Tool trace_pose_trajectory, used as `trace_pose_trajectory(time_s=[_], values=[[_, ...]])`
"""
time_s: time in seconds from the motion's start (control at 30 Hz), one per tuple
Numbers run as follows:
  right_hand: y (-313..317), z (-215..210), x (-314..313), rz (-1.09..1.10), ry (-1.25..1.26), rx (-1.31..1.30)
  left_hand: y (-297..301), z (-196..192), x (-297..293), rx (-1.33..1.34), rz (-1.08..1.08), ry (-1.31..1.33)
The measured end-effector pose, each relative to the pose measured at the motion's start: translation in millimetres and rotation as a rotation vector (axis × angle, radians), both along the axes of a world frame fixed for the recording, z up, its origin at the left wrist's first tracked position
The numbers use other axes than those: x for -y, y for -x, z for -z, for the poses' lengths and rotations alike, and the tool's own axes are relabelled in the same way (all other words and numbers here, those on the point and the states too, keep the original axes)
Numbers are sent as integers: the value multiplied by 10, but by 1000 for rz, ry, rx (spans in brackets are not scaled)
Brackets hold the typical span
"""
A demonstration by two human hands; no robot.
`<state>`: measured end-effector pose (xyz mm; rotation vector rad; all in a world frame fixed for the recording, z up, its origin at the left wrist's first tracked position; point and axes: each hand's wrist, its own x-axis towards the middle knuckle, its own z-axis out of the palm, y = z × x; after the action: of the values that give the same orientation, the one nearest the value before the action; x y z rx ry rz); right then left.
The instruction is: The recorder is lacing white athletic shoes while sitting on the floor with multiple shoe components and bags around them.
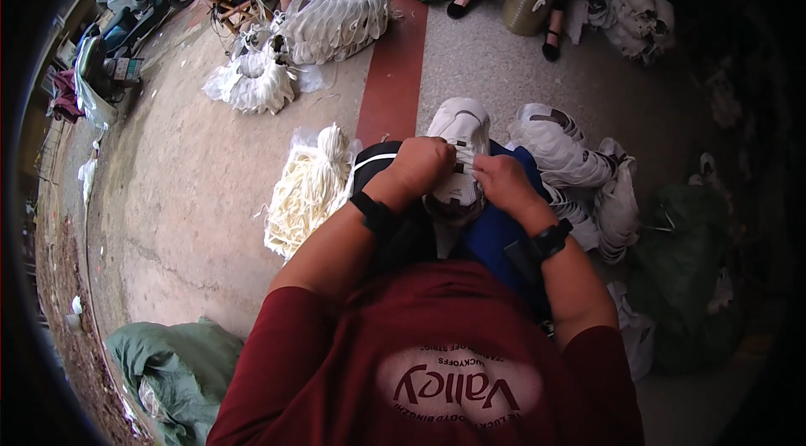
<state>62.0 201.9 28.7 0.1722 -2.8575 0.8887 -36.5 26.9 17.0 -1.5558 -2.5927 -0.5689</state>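
Note:
A white sneaker (460, 120) with dark patches on its tongue rests on my lap between my knees, its toe pointing away from me. My left hand (421, 165) is closed at the left side of its lacing, and a white shoelace (374, 158) trails out leftward from that fist. On the opposite side, my right hand (506, 181) pinches at the eyelet edge of the shoe; what lies between those fingertips is too small to make out. Beside my left knee lies a bundle of cream-white shoelaces (306, 194) on clear plastic.
To my right lie strung white shoes (561, 144) and a dark green sack (682, 278). Another green sack (172, 366) sits at lower left. Ahead are a ring of white shoes (340, 22), a smaller bunch (256, 81), seated people and parked scooters (126, 13).

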Motion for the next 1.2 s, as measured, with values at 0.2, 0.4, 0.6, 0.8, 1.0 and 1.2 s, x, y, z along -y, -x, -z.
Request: trace_pose_trajectory(time_s=[0.2,0.4,0.6,0.8,1.0,1.2], values=[[17,-19,-53,-115,-416,-316,-97,43,66,-110,-23,-148],[-117,79,-192,-419,-518,-414,-73,-41,187,43,180,-190],[-123,154,-110,-308,-354,-371,-196,-21,153,181,-41,-299],[-339,207,-326,-125,-204,-275,-236,26,373,247,-122,-278],[-912,269,-877,160,49,-317,30,142,1150,366,-86,-364],[-1942,655,-1999,671,400,160,285,553,2619,761,-530,-498]])
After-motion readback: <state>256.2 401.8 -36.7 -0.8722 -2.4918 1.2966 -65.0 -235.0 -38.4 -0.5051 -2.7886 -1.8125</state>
